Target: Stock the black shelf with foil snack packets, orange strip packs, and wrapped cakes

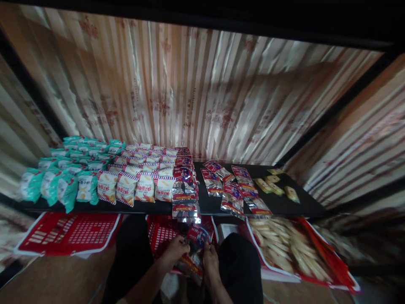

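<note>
Between my knees, a dark red and purple snack packet (pixel 196 245) is held over the middle red basket (pixel 158 234). My left hand (pixel 175 250) has its fingers closed at the packet's left side. Along the right edge, my right hand (pixel 210 261) grips it too, with the thumb pointing up. Just beyond my hands, an overlapping column of similar packets (pixel 184 192) runs back along the black shelf. Several more of the same packets (pixel 232 196) lie loosely scattered to its right. How many packets are in my hands I cannot tell.
White snack bags (pixel 145 185) and teal snack bags (pixel 87 188) stand in rows on the left of the black shelf (pixel 217 205). Small yellow-green packets (pixel 272 185) lie at its right. Below are a red basket (pixel 72 230) and one with pale flat packs (pixel 278 242). A striped curtain hangs behind.
</note>
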`<state>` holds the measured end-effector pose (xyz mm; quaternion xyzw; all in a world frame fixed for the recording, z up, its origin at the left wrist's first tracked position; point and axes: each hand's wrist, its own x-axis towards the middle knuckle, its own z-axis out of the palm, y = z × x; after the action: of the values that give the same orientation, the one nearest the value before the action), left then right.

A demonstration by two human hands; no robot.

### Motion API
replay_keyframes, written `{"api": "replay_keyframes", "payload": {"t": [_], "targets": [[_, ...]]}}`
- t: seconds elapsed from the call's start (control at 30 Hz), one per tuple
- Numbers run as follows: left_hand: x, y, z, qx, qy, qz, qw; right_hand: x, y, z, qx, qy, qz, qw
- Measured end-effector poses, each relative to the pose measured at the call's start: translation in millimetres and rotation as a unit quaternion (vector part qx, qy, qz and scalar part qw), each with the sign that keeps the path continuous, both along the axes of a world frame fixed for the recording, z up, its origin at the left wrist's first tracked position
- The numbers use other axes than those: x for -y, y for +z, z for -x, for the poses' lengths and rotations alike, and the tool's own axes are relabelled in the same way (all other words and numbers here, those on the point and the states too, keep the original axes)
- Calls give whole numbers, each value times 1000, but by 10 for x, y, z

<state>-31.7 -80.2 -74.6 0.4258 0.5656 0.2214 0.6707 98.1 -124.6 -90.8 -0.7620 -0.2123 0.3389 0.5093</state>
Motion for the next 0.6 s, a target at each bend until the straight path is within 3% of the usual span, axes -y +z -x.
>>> {"api": "replay_keyframes", "payload": {"t": [0.3,0.6], "targets": [[83,328,-148,49,7,26,998,128,250,-149,-70,-23,11,997],[173,613,-288,106,-43,-42,993,279,492,-490,9,-72,44,996]]}}
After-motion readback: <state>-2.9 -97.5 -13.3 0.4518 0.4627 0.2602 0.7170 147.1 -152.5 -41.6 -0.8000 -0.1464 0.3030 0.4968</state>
